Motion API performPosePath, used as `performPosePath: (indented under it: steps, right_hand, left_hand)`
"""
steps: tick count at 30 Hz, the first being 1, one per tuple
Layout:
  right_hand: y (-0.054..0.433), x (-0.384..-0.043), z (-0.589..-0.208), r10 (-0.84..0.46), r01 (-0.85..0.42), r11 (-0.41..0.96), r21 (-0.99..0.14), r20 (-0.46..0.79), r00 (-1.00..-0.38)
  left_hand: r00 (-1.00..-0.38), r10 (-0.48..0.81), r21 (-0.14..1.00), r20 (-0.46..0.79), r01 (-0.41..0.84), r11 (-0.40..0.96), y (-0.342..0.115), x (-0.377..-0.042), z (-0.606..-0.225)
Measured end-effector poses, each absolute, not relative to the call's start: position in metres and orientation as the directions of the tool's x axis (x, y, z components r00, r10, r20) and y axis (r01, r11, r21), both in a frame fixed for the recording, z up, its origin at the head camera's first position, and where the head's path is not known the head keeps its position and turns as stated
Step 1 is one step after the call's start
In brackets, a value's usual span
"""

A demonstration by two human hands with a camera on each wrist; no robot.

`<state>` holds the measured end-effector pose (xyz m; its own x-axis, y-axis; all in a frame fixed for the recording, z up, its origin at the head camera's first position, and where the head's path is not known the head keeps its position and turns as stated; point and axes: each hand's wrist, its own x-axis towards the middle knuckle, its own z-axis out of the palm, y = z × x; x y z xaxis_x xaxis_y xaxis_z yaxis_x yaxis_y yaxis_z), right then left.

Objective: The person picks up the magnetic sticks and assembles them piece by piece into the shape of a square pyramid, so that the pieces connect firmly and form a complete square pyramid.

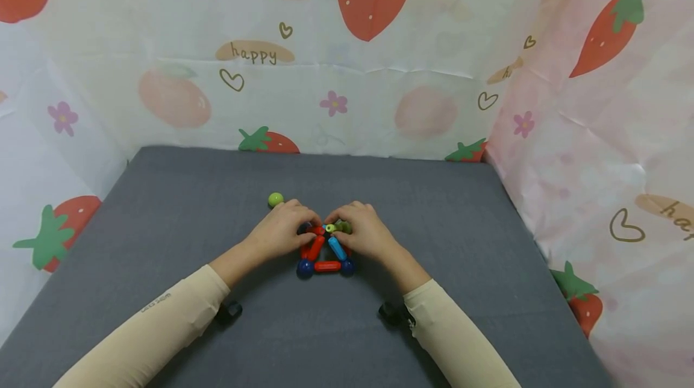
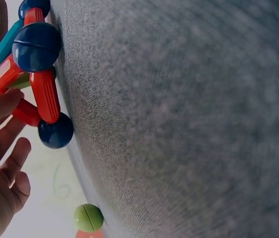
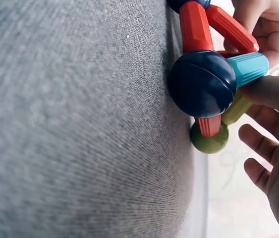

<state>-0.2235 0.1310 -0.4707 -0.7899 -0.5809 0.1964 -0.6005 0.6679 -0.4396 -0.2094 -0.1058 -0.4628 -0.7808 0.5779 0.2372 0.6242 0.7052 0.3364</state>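
Observation:
A frame of magnetic sticks and balls stands on the grey cloth. Its front has a red stick [image 1: 328,266] between two dark blue balls [image 1: 305,267]. From these balls a red stick [image 1: 316,248] and a light blue stick [image 1: 337,249] lean up toward the middle. My left hand [image 1: 283,228] pinches a rear red stick [image 2: 26,113] that rises from a dark blue ball [image 2: 56,131]. My right hand [image 1: 368,232] pinches a yellow-green stick [image 3: 237,109] above a green ball [image 3: 209,138], its thumb against the light blue stick's upper end. Fingers partly hide the top.
A loose light green ball [image 1: 275,199] lies behind my left hand. Strawberry-printed sheets [image 1: 352,99] stand behind and beside the grey cloth-covered table [image 1: 434,213]. Dark wrist-worn devices [image 1: 229,314] sit beneath both forearms.

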Motion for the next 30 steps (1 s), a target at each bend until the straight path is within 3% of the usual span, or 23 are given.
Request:
performPosePath:
  steps: [16, 24, 30]
  right_hand:
    - [0.132, -0.222, -0.466, -0.586, -0.589, 0.67, -0.452, 0.166, -0.793]
    - [0.14, -0.221, -0.467, -0.589, -0.612, 0.646, -0.457, 0.212, -0.78]
    - [0.153, -0.208, -0.466, -0.551, -0.582, 0.614, -0.533, 0.238, -0.8]
  left_hand:
    - [-0.797, 0.563, 0.365, 0.217, 0.601, 0.711, -0.107, -0.212, -0.464]
    - [-0.791, 0.57, 0.353, 0.221, 0.61, 0.709, -0.107, -0.213, -0.465]
    - [-0.793, 0.57, 0.343, 0.214, 0.607, 0.717, -0.107, -0.213, -0.465]
